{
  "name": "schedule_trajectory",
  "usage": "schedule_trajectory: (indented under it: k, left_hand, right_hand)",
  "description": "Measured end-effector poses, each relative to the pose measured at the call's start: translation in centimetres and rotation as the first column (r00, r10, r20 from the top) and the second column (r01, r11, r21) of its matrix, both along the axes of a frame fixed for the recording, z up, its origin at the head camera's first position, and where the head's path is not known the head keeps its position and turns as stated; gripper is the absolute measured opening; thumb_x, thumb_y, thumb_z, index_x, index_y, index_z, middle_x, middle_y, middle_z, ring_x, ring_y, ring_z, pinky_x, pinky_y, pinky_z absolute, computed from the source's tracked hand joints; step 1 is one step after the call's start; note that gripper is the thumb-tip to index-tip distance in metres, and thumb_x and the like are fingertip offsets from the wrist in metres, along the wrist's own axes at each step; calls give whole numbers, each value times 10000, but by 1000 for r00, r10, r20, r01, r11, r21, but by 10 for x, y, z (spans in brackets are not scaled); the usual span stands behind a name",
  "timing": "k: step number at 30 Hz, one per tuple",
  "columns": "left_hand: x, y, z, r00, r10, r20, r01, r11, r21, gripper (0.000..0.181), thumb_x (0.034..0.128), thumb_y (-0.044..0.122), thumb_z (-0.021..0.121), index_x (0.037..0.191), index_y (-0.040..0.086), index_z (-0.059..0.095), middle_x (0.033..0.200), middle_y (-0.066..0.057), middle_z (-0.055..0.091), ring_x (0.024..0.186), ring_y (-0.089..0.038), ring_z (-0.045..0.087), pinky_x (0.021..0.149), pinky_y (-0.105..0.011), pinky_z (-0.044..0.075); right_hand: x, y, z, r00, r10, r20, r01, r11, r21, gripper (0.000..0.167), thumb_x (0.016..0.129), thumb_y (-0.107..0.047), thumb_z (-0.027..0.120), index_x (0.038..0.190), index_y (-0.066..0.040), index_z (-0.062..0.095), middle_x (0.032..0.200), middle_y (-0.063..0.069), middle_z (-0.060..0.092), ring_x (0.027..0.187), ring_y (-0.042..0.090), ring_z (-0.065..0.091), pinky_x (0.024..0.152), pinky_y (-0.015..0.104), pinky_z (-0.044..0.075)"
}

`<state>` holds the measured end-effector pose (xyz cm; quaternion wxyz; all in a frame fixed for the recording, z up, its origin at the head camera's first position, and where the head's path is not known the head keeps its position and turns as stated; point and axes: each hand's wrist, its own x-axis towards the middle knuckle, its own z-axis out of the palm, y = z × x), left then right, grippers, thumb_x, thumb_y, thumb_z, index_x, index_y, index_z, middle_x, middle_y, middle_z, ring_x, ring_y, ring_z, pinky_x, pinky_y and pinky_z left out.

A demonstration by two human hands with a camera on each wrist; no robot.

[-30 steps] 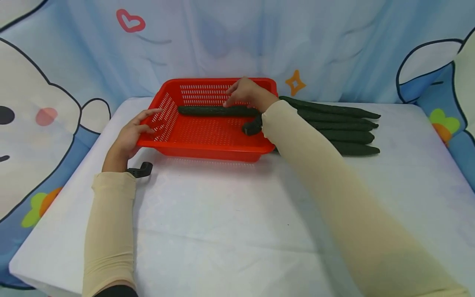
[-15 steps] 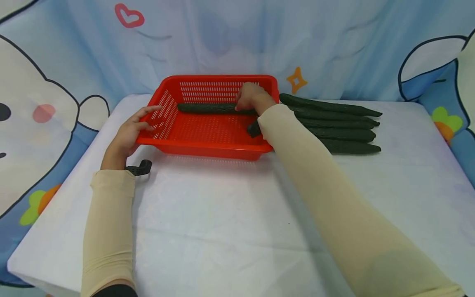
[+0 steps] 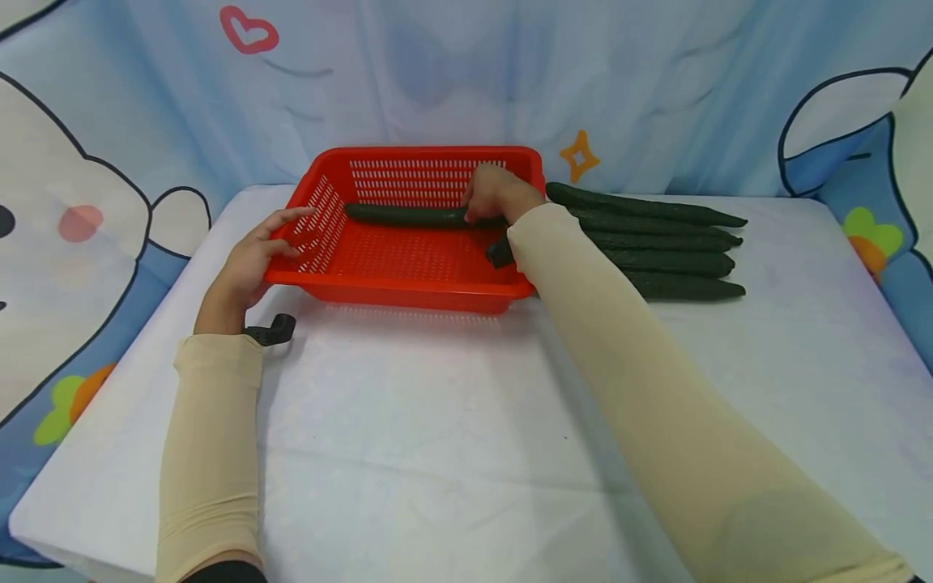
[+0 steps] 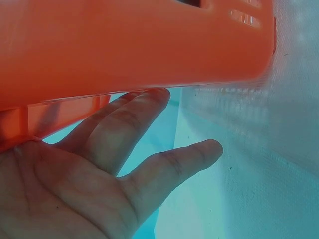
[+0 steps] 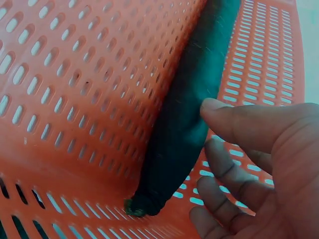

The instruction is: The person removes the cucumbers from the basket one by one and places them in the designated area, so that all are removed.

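Along the back of a red perforated plastic basket [image 3: 401, 287] lies one long dark green cucumber [image 3: 404, 215]. My right hand [image 3: 499, 193] reaches into the basket and grips the cucumber near its right end. In the right wrist view the thumb [image 5: 217, 112] presses on its side, with other fingers curled close against it; the index finger is mostly hidden. My left hand [image 3: 251, 259] holds the basket's left rim, the thumb and a finger over the edge. The left wrist view shows other fingers [image 4: 117, 132] stretched out beneath the rim.
Several more cucumbers [image 3: 678, 263] lie side by side on the white-covered table [image 3: 437, 437], right of the basket and partly behind my right forearm. A blue printed curtain [image 3: 437, 73] hangs behind the table. Each wrist carries a small black camera [image 3: 273, 330].
My right hand, loosely spread over the cucumber a second ago, has closed on it and shifted slightly right. The cucumber stays at the basket's back. My left hand keeps its place on the rim.
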<state>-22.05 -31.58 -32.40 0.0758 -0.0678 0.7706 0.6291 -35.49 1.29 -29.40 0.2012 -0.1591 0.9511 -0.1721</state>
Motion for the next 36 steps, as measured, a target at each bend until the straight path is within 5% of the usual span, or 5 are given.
schedule_trajectory:
  k: [7,14,22,36]
  left_hand:
    - [-1,1,0,1000,-2,-5,2,1000,12,547,985,68,427,1447,358,461,1599,-47,220,1334,-263,355,813,-214,575]
    - [-1,1,2,1000,-5,-4,6,1000,25,547,983,62,422,1449,345,461,1598,-46,220,1335,-268,355,816,-219,576]
    - [-1,2,1,1000,1,4,-1,999,40,541,985,68,426,1443,354,470,1602,-38,215,1348,-266,345,819,-219,575]
    - [0,1,1,1000,6,8,-6,1000,28,535,988,91,447,1441,375,469,1609,-35,206,1345,-260,342,817,-210,573]
  right_hand:
    - [1,2,-2,992,68,105,-75,996,58,235,939,-183,653,1150,-99,713,1170,88,662,1001,204,519,922,335,481]
    - [5,4,0,995,56,79,-60,997,43,282,918,-155,679,1167,-44,607,1084,101,530,1018,227,488,967,382,496]
    - [5,4,1,996,50,77,-53,998,40,515,931,-118,655,1419,-84,493,1417,131,494,1209,257,479,1094,424,438]
    - [-1,1,-1,989,127,71,-133,988,81,522,995,-123,494,1499,-63,372,1447,153,452,1214,275,436,1117,417,397]
